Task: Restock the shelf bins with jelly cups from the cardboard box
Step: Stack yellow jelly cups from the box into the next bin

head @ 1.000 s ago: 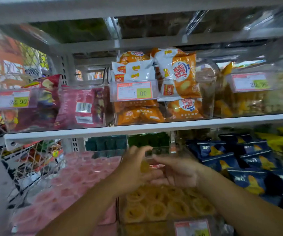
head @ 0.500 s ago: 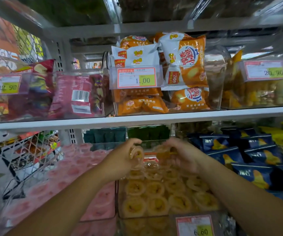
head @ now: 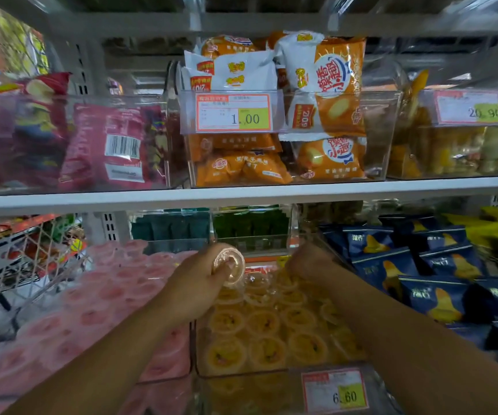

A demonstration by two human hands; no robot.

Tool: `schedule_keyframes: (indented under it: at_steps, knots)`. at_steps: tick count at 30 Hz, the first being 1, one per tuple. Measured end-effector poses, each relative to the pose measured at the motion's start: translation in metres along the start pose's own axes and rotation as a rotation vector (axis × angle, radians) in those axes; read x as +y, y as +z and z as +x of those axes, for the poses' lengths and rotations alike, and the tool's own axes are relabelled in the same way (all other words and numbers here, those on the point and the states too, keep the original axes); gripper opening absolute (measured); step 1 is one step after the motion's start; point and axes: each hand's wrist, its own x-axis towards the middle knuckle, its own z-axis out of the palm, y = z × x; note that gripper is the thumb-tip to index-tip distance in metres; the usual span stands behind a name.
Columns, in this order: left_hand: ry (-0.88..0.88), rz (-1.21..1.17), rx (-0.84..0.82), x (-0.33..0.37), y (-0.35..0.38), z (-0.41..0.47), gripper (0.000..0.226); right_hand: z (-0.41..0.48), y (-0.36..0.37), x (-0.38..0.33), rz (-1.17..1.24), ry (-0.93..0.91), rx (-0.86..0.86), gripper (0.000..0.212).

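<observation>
Lower shelf, yellow-jelly bin (head: pixel 241 375): packed in rows, close to full. The pink jelly cups (head: pixel 106 295) fill the bin to its left. A second ago both hands met over its rear; now they are parted. The left hand (head: pixel 199 283) is over the bin's back left, fingers clamped on one jelly cup (head: pixel 229 265), tilted. The right hand (head: pixel 310 262) is at the back right, fingers curled down among the cups; I cannot tell whether they hold one. The cardboard box is out of view. Likely the last placements here.
</observation>
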Motion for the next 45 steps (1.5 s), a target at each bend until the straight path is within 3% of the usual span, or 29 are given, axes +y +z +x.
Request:
schedule_keyframes:
  at_steps: [3,10,20,22,25,27,29,32,35,39,42,45]
  knots:
    - [0.002,0.005,-0.001,-0.002,0.000,0.001,0.027,-0.004,0.005,-0.002,-0.113,-0.028,-0.036,0.029]
    - [0.018,0.012,-0.021,-0.001,-0.002,0.002,0.031,-0.027,-0.013,-0.013,-0.115,-0.114,-0.254,0.037]
    - [0.019,0.037,0.002,0.003,0.000,0.000,0.029,-0.043,-0.024,-0.017,-0.107,-0.168,-0.174,0.037]
    - [0.017,0.047,-0.003,0.005,0.001,0.000,0.030,-0.043,-0.026,-0.020,0.042,-0.197,-0.183,0.032]
    - [0.021,0.041,-0.015,0.010,0.001,-0.002,0.029,-0.056,-0.034,-0.028,0.617,-0.184,-0.436,0.028]
    - [0.022,0.032,-0.020,0.010,0.000,-0.002,0.029,-0.062,-0.033,-0.032,0.700,-0.244,-0.538,0.027]
    - [0.022,0.025,-0.025,0.009,-0.001,-0.002,0.032,-0.066,-0.028,-0.040,0.681,-0.250,-0.482,0.025]
    - [0.040,-0.028,-0.053,0.009,0.000,-0.005,0.044,-0.059,-0.035,-0.047,0.527,-0.275,-0.347,0.015]
    - [0.110,0.156,-0.060,0.009,-0.001,-0.009,0.059,-0.036,-0.059,-0.043,0.065,-0.340,-0.187,0.011]
    - [0.057,0.415,-0.156,0.000,-0.006,-0.007,0.067,-0.011,-0.073,-0.034,-0.572,-0.317,-0.180,0.022]
    - [-0.032,0.451,-0.288,-0.004,-0.003,-0.006,0.067,-0.008,-0.068,-0.030,-0.723,-0.310,-0.185,0.027]
    - [-0.037,0.482,-0.305,-0.007,0.000,-0.003,0.067,0.001,-0.058,-0.023,-0.787,-0.312,-0.198,0.024]
